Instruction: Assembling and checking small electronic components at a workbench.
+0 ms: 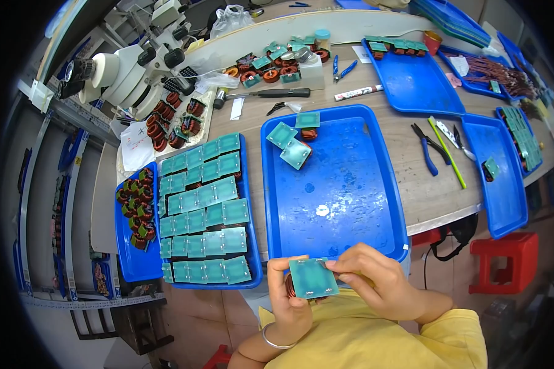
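The left hand [293, 310] grips a green board with a copper coil beneath [314, 278] along its left side, in front of the middle blue tray [338, 190]; the right hand [375, 281] bends its fingertips to the upper right corner, whether pinching I cannot tell. That tray bears three boards [295, 154] in its far left corner; left of it, another blue tray [256, 261] holds rows of boards; pliers [433, 150] and a yellow-green stick [449, 157] lie to its right.
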`<action>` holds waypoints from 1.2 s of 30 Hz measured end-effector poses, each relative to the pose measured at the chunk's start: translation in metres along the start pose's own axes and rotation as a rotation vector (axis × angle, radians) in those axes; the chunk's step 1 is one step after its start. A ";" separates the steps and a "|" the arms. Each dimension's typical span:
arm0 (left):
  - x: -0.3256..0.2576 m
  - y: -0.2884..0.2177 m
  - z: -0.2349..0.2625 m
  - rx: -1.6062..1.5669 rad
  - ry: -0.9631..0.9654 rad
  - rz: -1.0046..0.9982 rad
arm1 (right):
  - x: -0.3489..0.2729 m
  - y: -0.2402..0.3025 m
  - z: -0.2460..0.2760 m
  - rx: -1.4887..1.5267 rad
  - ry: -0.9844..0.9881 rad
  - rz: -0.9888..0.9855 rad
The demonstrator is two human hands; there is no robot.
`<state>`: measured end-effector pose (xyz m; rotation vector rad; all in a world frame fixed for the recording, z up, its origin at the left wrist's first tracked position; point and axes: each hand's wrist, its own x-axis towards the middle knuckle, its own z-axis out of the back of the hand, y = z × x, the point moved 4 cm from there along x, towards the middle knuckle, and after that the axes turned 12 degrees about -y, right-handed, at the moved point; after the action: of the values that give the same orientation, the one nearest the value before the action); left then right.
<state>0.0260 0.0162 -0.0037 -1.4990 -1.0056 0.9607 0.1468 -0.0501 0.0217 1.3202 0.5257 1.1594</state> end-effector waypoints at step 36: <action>-0.001 0.002 -0.001 -0.082 0.083 0.023 | -0.002 -0.003 -0.001 0.049 -0.057 -0.050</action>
<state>0.0263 0.0147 -0.0055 -1.6084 -0.9797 0.8759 0.1463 -0.0511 0.0178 1.3708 0.5457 1.0711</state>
